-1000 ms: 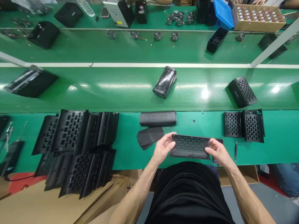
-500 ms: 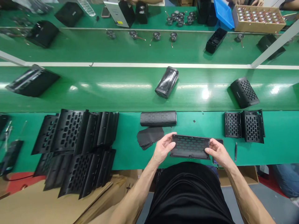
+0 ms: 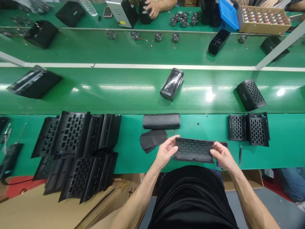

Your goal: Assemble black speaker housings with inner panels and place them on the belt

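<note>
Between my two hands is a black perforated plastic panel, its rows of slots facing up at me and backed by a dark sheet. My left hand pinches its left end between thumb and fingers. At the right end, my right hand grips the panel the same way. A phone lies partly hidden under the right hand. Dark cut sheets are stacked to the left of the panel, and behind them lies a rounded black grille cover.
Many slotted black panels are piled at left. More panels and a pen sit at right. Black housings, including one wrapped in shiny film, rest on the green conveyor. Across it, a co-worker's hand touches a black box.
The housings on the near belt have shifted slightly right, and the far-belt parts slightly left. A co-worker's hand has come onto the black box at the back. My hands hold nearly still.
</note>
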The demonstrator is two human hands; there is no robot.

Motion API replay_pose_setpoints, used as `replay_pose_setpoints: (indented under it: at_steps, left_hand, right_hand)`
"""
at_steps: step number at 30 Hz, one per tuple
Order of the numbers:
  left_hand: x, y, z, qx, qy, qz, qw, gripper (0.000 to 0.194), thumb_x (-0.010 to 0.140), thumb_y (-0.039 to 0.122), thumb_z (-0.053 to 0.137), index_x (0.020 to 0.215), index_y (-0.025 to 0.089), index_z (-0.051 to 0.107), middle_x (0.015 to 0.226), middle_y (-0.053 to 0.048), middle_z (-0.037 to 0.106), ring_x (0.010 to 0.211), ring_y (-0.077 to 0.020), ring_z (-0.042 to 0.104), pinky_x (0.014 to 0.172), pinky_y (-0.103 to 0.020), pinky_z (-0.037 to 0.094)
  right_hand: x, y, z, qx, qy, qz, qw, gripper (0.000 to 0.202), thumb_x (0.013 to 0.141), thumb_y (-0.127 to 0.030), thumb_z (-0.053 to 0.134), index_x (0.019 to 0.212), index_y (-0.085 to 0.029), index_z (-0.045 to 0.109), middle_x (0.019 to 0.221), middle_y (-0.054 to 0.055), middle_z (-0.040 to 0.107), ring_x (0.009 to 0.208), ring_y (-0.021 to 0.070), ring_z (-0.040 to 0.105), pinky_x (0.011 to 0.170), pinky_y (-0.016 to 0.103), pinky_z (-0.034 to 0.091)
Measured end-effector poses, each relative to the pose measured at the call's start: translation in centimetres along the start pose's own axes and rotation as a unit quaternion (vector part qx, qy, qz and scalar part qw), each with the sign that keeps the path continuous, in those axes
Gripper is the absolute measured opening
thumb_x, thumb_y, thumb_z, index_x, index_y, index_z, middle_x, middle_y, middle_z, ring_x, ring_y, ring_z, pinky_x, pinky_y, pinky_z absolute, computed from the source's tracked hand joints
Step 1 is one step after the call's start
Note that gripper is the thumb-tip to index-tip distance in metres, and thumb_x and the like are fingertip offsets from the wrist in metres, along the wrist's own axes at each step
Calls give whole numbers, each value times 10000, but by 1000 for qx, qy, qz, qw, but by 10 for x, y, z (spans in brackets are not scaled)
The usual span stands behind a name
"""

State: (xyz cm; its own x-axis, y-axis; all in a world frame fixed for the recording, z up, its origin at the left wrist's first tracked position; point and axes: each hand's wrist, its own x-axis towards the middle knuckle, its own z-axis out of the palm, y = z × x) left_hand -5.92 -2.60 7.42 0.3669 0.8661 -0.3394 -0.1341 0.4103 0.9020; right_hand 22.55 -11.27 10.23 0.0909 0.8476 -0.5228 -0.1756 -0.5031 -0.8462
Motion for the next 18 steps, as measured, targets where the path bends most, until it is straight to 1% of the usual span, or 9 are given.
replay_pose_setpoints:
  at_steps: [4, 9, 14, 18]
  left_hand:
    - [1, 0, 0, -8, -5, 7, 1000, 550, 821, 390, 794, 1320, 186, 685, 1336, -132, 676, 1271, -290, 604, 1135, -407, 436]
    - [1, -3, -1, -13, -8, 7, 1000, 540, 834, 393, 784, 1323, 185, 685, 1364, -134, 672, 1290, -296, 598, 1137, -402, 433]
    - [4, -6, -1, -23, -9, 12, 1000, 519, 849, 381, 775, 1321, 186, 686, 1350, -128, 687, 1264, -283, 619, 1120, -392, 448]
    - [6, -7, 0, -31, -3, 12, 999, 513, 844, 384, 782, 1309, 186, 694, 1343, -126, 695, 1269, -286, 619, 1121, -394, 446]
  right_hand:
    - [0, 0, -1, 6, 2, 6, 1000, 380, 762, -556, 829, 904, -254, 645, 876, 25, 647, 800, 197, 590, 760, 314, 515]
    - [1, -4, 2, 23, 5, 14, 1000, 405, 724, -541, 854, 896, -254, 627, 855, 10, 629, 778, 184, 581, 747, 306, 507]
    - [0, -10, 5, 18, 3, 11, 1000, 398, 748, -564, 829, 892, -242, 645, 862, 33, 639, 771, 190, 576, 719, 301, 516]
    - [1, -12, 7, 30, -10, 0, 1000, 379, 751, -544, 846, 875, -244, 651, 834, 20, 635, 777, 182, 575, 756, 285, 519]
